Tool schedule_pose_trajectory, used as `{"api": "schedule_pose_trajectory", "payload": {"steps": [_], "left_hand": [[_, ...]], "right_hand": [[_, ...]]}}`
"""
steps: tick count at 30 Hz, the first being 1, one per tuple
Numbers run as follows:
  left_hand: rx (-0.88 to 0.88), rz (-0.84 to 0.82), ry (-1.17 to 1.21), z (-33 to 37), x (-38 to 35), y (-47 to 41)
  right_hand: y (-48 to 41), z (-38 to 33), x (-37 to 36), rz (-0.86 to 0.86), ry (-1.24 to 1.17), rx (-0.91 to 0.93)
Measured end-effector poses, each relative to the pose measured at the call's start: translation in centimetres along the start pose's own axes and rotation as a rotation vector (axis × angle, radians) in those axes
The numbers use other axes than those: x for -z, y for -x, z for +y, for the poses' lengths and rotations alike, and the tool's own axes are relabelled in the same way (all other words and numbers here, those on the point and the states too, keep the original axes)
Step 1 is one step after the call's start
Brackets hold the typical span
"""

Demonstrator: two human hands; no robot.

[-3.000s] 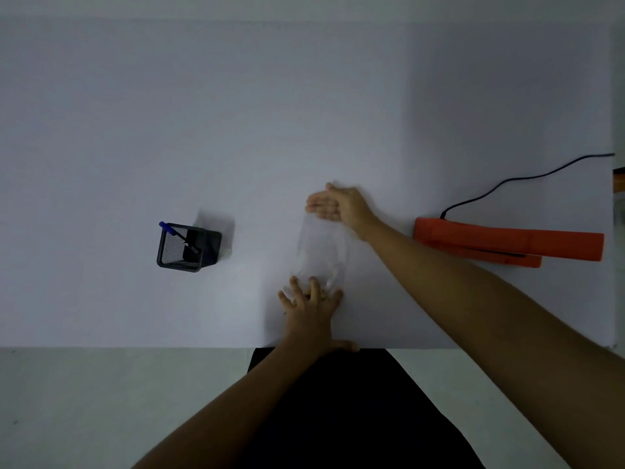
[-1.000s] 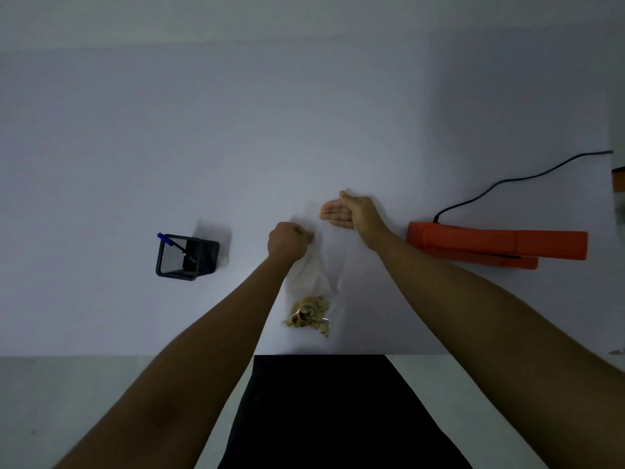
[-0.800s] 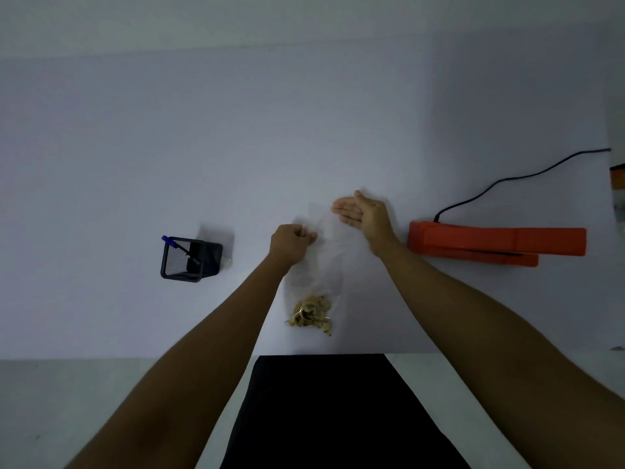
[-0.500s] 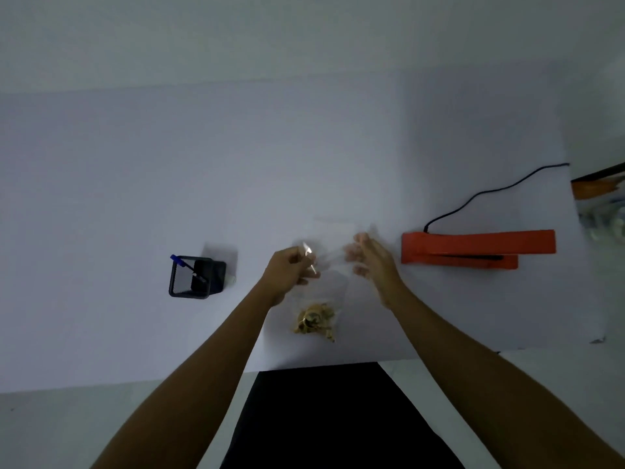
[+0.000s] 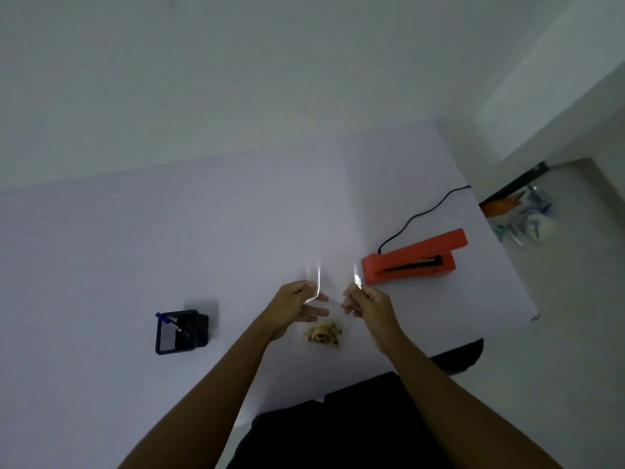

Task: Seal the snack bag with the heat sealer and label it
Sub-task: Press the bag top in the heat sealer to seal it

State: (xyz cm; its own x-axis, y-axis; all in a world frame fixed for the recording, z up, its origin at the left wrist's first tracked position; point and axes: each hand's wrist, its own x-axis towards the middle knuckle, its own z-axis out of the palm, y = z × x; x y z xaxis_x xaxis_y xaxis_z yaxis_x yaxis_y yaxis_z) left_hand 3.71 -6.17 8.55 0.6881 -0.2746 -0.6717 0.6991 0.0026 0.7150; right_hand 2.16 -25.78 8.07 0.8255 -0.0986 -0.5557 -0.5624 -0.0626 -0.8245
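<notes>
A clear plastic snack bag (image 5: 334, 292) hangs upright above the white table (image 5: 101, 265), with brown snacks (image 5: 323, 334) heaped at its bottom. My left hand (image 5: 299, 304) pinches the bag's left upper edge. Its right upper edge is pinched by my right hand (image 5: 363, 301). The bag's open top stands up between the two hands. The orange heat sealer (image 5: 414, 257) lies on the table to the right of my right hand, jaws slightly apart, apart from the bag.
A black mesh pen holder (image 5: 181, 331) with a blue pen (image 5: 165, 318) stands on the table's left part. The sealer's black cord (image 5: 419, 214) runs back right toward the table's edge. Crumpled plastic and an orange object (image 5: 514, 211) lie beyond the right edge.
The bag lay flat under my hands; both hands have since gripped its top edges and lifted it upright. The view has tilted up and turned.
</notes>
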Motion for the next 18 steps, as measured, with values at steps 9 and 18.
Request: {"api": "schedule_pose_trajectory", "payload": {"steps": [9, 18], "left_hand": [[0.018, -0.005, -0.067, 0.2, -7.4, -2.3], [0.053, 0.056, -0.098, -2.0, -17.5, -5.4]], "right_hand": [[-1.4, 0.7, 9.0, -0.071, -0.038, -0.042], [-4.5, 2.5, 20.8, -0.250, 0.123, -0.064]]}}
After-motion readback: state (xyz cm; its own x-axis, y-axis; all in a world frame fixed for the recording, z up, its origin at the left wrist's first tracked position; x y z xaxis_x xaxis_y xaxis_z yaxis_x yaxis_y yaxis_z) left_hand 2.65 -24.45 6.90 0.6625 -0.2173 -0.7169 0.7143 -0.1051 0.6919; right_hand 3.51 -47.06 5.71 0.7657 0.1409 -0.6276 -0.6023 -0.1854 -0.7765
